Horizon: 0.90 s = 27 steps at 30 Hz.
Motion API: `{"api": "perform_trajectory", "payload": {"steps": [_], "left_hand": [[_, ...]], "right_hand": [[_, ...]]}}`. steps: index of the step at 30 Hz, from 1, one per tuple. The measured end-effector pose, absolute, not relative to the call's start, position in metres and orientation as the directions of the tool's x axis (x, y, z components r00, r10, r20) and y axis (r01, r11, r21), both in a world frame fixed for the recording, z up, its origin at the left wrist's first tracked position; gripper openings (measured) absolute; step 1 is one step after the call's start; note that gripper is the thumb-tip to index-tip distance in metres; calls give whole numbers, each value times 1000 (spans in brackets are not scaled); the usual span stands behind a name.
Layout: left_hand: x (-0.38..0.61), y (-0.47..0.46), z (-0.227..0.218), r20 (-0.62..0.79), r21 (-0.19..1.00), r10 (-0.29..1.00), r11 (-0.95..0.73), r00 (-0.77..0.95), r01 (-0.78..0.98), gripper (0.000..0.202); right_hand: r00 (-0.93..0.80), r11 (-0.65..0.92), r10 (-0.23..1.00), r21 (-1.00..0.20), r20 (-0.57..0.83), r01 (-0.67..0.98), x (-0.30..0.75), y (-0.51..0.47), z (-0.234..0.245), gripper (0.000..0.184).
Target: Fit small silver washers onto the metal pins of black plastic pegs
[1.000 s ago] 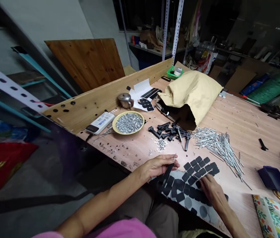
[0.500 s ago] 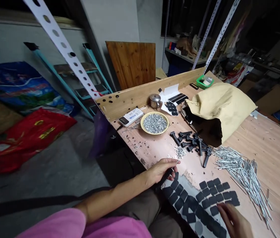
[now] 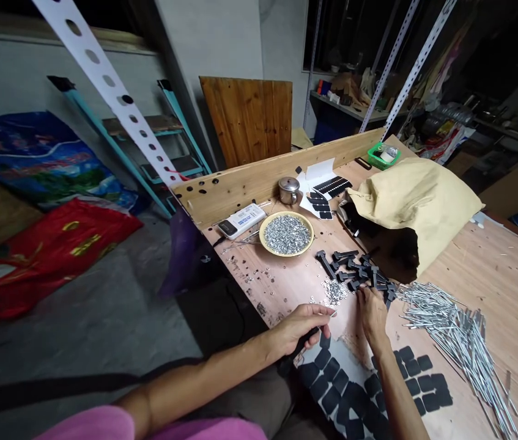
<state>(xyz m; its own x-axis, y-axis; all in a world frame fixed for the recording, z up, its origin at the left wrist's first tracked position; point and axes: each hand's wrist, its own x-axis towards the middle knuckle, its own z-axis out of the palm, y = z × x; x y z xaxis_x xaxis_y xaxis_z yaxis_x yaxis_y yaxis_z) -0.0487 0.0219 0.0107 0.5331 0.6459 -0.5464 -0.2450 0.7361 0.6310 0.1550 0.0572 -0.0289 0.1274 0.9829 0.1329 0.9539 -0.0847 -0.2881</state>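
Observation:
My left hand is shut around a narrow black piece, and its lower end is hidden near the edge of the table. My right hand has its fingers bunched at the near edge of a heap of black T-shaped pieces. Whether those fingers grip one, I cannot tell. Below both hands lies a white sheet of black rounded pads, partly under my right forearm. Loose small washers are scattered just above my left hand.
Long silver metal rods lie heaped to the right. Farther back on the wooden worktable are a yellow plate of washers, a steel cup, and a kraft paper bag. A wooden board runs along the back edge.
My right hand has moved up from the pad sheet to the heap of black pieces. My left hand still holds the black piece. The view has shifted slightly.

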Motion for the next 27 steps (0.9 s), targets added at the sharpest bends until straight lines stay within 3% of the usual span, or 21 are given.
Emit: {"api": "perform_trajectory", "payload": {"steps": [8,12,16,19,24,27], "left_hand": [[-48,28,13,-542,647,669,718,510,-255,40],[-45,26,12,-528,681,677,698,513,-221,44],[-44,27,14,-503,733,698,657,510,-176,49],[-44,27,18,-480,754,692,640,539,-150,54],[-35,21,23,-449,785,679,610,581,-106,53],[-31,16,24,-412,802,673,588,614,-107,53]], "right_hand": [[119,-98,990,-245,74,964,141,47,-25,24],[184,-153,979,-288,83,945,131,53,-28,24],[246,-188,965,-421,88,887,131,49,-20,24],[242,-174,969,-550,53,817,133,29,-8,33],[315,-142,949,-895,-2,422,124,-11,10,38],[348,-125,937,-951,-19,284,116,-24,15,35]]}}
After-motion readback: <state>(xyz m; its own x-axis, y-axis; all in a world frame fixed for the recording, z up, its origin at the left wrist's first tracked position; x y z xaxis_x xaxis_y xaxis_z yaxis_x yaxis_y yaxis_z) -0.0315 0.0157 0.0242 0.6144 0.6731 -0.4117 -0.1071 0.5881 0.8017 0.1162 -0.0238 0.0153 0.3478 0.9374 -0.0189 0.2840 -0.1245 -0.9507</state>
